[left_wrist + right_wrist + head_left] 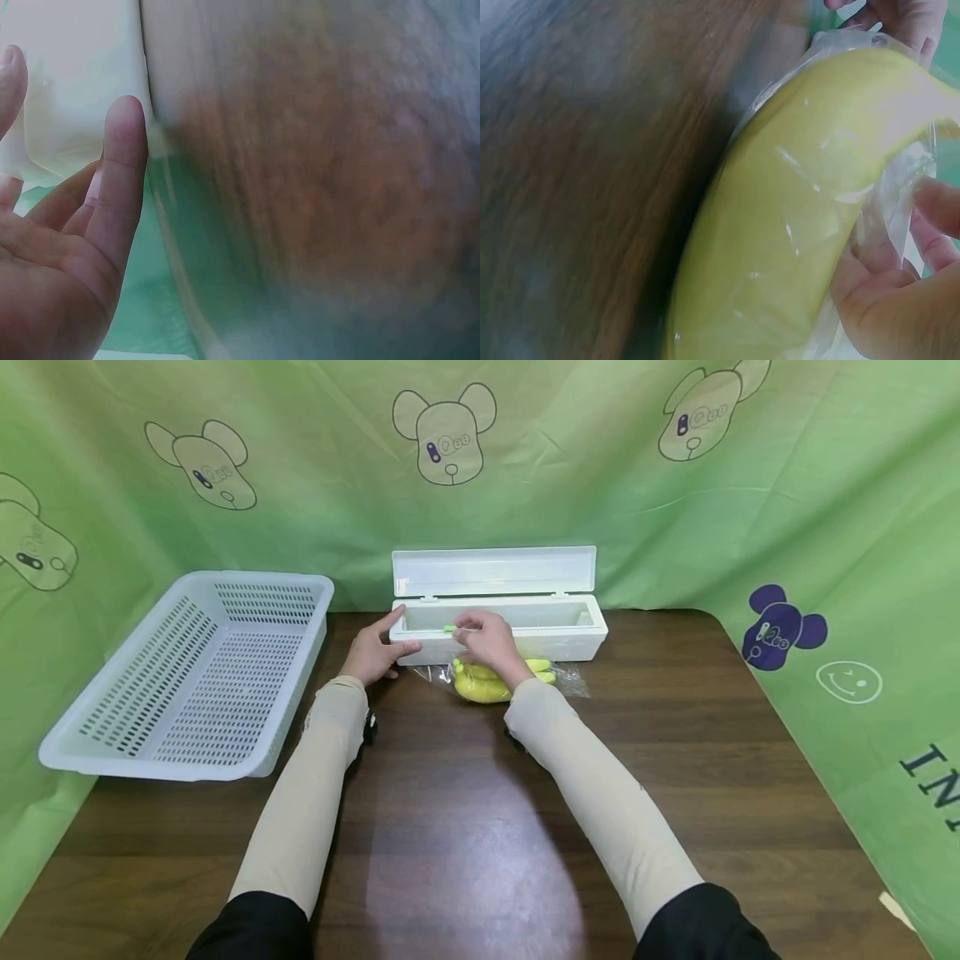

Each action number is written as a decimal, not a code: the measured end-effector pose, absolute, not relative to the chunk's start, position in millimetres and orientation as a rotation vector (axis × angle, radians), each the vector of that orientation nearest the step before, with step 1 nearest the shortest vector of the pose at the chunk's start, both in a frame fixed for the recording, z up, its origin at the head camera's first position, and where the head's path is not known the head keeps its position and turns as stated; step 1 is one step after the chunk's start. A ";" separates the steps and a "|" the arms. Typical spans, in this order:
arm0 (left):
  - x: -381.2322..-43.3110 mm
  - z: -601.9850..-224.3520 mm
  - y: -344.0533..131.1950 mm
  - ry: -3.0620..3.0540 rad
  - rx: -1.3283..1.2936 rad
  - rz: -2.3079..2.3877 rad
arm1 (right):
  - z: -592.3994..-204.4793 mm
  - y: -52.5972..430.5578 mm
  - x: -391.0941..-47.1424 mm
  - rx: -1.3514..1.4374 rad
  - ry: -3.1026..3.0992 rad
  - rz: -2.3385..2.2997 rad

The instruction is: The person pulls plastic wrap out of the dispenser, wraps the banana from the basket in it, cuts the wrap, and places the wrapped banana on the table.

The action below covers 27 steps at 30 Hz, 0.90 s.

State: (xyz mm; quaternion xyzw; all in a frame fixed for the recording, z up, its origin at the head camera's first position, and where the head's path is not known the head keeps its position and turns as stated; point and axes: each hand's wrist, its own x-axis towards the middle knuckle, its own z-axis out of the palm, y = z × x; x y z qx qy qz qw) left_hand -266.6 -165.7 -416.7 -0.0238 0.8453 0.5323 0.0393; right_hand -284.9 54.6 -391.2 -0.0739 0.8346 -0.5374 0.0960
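A long white box (495, 647) stands at the back of the table, its lid (495, 572) raised. My left hand (375, 652) rests against the box's left end, thumb along the front face, fingers fairly straight. With the thumb and fingertips of my right hand (486, 643), I pinch a small bright green piece (449, 628) at the box's front rim. Just in front of the box, under my right hand, lie yellow bananas (483, 689) in a clear plastic bag (573, 683). One banana (780, 210) fills much of the right wrist view and partly covers that hand.
A white perforated basket (258, 760) is at the left of the dark wooden table (465, 860). A green printed curtain (322, 468) hangs close behind the box and down both sides.
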 end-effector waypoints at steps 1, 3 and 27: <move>-266.5 -416.9 -165.7 2.592 -0.072 1.633 | -391.0 55.5 -284.9 -0.212 2.465 -1.598; -266.1 -417.3 -165.9 2.594 -0.069 1.631 | -390.7 57.5 -284.7 -0.204 2.449 -1.610; -263.2 -416.9 -165.6 2.593 -0.038 1.640 | -392.9 78.6 -287.2 -0.172 2.362 -1.709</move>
